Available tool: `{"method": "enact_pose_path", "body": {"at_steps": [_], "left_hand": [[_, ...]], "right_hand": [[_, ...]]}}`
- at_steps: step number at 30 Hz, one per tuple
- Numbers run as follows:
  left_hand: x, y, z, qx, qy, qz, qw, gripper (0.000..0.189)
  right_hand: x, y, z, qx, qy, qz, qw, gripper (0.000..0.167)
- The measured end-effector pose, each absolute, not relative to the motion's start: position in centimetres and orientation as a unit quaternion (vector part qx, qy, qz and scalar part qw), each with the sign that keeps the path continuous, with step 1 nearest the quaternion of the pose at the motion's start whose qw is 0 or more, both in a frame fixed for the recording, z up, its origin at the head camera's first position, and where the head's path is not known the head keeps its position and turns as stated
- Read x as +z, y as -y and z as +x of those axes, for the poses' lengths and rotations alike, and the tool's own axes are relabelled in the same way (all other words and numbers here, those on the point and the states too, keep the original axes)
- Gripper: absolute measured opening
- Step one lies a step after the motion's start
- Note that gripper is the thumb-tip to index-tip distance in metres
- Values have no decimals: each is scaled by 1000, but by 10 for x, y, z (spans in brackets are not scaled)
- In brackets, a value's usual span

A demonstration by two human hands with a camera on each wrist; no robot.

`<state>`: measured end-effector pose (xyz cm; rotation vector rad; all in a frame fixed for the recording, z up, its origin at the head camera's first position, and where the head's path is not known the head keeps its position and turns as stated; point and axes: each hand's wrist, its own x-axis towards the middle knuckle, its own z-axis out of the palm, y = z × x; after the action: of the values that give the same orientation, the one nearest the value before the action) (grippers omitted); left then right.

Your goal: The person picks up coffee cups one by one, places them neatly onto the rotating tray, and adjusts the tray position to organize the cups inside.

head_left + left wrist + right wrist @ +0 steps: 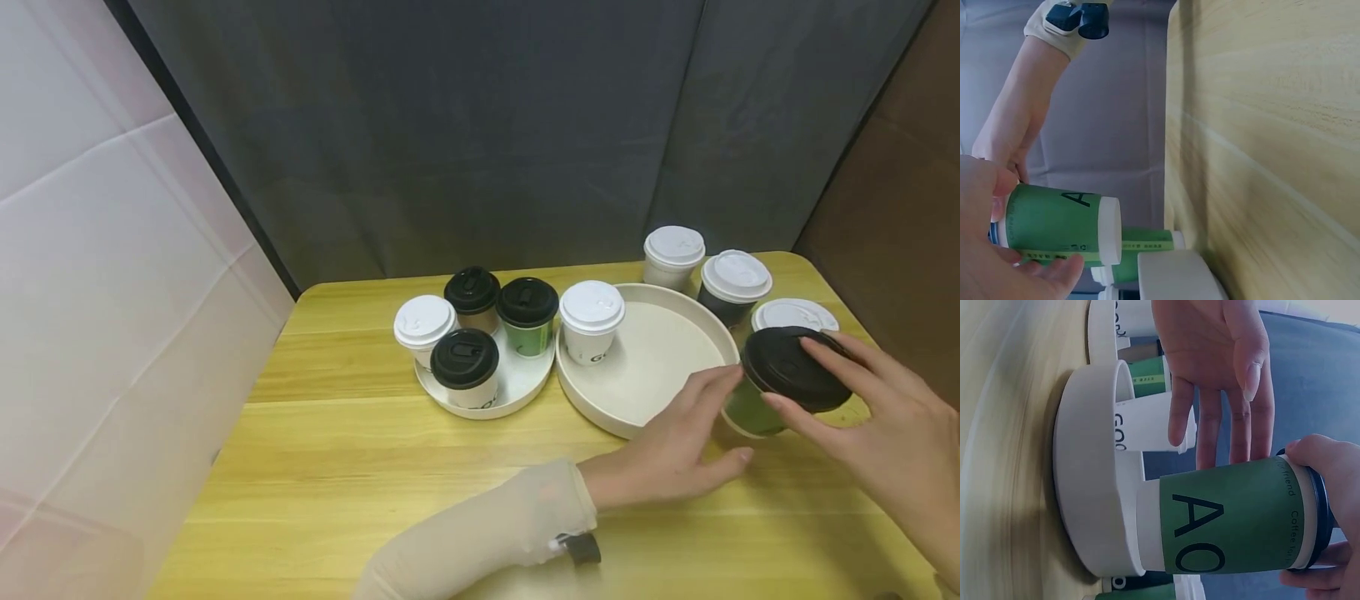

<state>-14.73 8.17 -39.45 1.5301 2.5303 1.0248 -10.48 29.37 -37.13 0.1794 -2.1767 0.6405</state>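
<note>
My right hand [888, 408] grips a green paper coffee cup [753, 408] by its black lid, thumb on the near side and fingers across the top. The cup is tilted and raised above the table, its base beside the right rim of a round cream tray [656, 358]. My left hand [675, 446] has its fingers extended, with the fingertips right at the cup's left side and the thumb apart. In the right wrist view the green cup [1229, 515] shows large black letters. A white cup [592, 329] with a white lid stands on the cream tray's left part.
Left of the cream tray, a smaller white tray [517, 387] carries several lidded cups, including a green cup [527, 321] with a black lid. Behind and right of the cream tray stand a white cup [673, 258], a dark cup [733, 287] and another white-lidded cup [795, 314].
</note>
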Motion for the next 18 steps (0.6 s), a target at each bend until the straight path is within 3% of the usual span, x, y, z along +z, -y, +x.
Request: {"method": "enact_pose_path", "body": {"at_steps": [10,18], "left_hand": [[-388,-67,-148,357,-812,462,-6,82],[-386,-55,-149,370,-820,435,-33,83]], "right_hand": [[-359,-277,-113,248,877,90,403,78],[-358,-261,-127,269,857,115,425,84]]}}
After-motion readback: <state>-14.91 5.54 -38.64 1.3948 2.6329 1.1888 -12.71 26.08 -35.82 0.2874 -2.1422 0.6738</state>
